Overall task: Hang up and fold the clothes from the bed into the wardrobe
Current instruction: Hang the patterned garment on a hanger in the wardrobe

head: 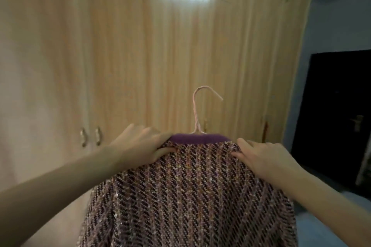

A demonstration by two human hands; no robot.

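Note:
A sparkly purple-and-pink tweed jacket with a purple collar hangs on a pink wire hanger, whose hook sticks up above the collar. My left hand grips the jacket's left shoulder. My right hand pinches the right shoulder. I hold the jacket up in front of the light wooden wardrobe, whose doors are all closed. The hanger's lower part is hidden inside the jacket.
Two metal door handles sit at the left of the wardrobe, and more handles show behind the hanger. A dark door with a lever handle stands at the right. A pale blue surface lies at the bottom right.

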